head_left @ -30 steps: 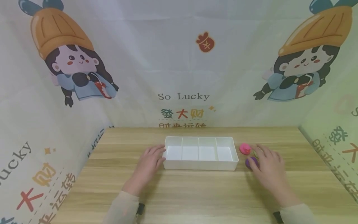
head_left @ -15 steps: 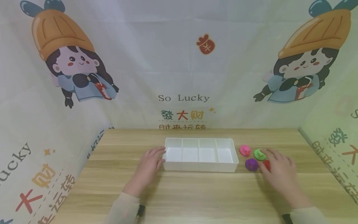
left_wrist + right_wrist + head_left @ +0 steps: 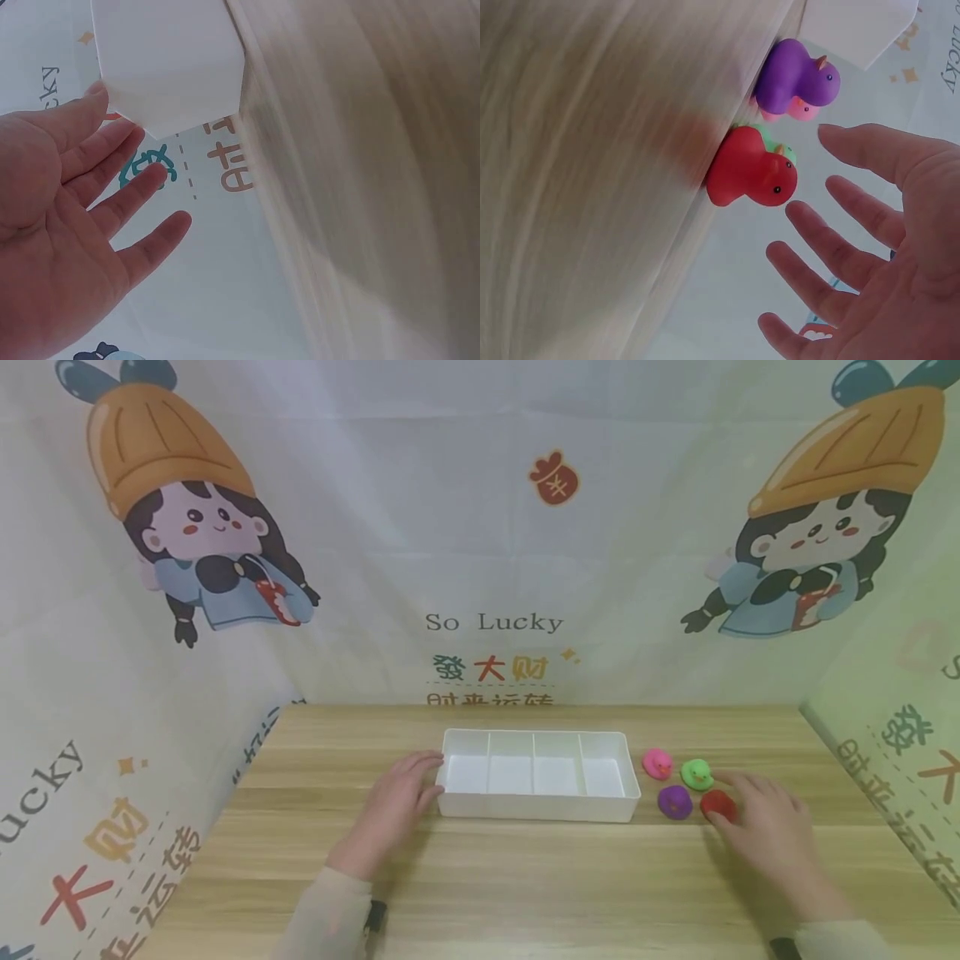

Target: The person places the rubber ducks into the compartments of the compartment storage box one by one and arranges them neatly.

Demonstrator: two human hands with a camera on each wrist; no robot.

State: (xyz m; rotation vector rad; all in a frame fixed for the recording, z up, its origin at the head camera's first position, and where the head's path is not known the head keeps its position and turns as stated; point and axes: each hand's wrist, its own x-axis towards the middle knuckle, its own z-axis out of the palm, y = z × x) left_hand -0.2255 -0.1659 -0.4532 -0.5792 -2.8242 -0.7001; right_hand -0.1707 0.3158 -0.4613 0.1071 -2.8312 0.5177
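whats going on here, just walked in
A person is sitting or standing at a wooden table with both hands over it. The left hand has its fingertips at the left end of a white divided box. The right hand is beside the red duck, fingers spread and not gripping it. The pink duck, green duck and purple duck are grouped with it, right of the box; all four are outside it.
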